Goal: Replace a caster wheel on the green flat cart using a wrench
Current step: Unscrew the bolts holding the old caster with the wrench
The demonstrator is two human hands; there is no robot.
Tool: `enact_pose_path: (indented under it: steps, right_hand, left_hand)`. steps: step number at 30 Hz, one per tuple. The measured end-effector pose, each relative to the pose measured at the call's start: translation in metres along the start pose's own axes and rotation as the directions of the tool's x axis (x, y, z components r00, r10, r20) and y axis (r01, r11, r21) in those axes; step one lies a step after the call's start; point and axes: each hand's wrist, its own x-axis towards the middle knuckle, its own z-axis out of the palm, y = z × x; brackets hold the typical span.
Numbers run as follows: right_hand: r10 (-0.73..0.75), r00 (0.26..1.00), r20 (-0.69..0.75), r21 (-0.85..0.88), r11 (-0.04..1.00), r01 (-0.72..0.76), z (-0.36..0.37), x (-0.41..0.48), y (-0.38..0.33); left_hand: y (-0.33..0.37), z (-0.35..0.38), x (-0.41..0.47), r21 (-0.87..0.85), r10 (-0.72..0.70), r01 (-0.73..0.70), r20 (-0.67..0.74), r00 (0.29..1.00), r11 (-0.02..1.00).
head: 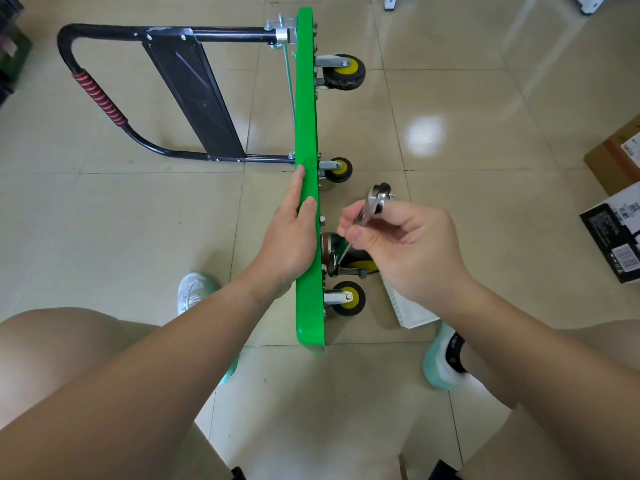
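Green cart (306, 133) — yellow-hubbed black wheels (344, 71).

Floor (450, 109) right open; casters (341, 169) flank bolt (322, 220)

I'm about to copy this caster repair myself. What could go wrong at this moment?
The green cart stands on its edge, steadied only by the left hand; it could tip if that grip slips. The right hand pinches the wrench lightly near the caster; it might slip off and knuckles could hit the bracket.

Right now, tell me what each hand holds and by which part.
Left hand grips the green cart deck by its upturned edge. Right hand pinches the wrench mid-handle.
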Motion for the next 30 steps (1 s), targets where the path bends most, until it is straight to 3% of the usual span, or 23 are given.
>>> enact_pose_path:
  steps: [3,15,24,30]
  right_hand:
    - [0.100,0.995,-0.003,0.001,0.995,-0.100,0.001,0.013,-0.002]
    - [0.275,0.956,0.104,-0.128,0.957,-0.261,0.019,0.044,0.002]
    - [0.185,0.978,0.101,-0.017,0.983,-0.184,0.023,0.012,0.000]
    - [0.028,0.993,0.114,-0.045,0.999,-0.023,0.016,-0.028,0.015]
  left_hand:
    - [0.000,0.000,-0.001,0.008,0.009,-0.009,0.003,1.000,1.000]
    - [0.001,-0.001,-0.002,-0.086,0.000,0.001,0.003,1.000,0.996]
    - [0.001,-0.002,-0.002,-0.075,-0.002,0.005,0.029,1.000,0.997]
    - [0.001,-0.001,-0.002,0.011,0.002,-0.002,-0.008,1.000,1.000]
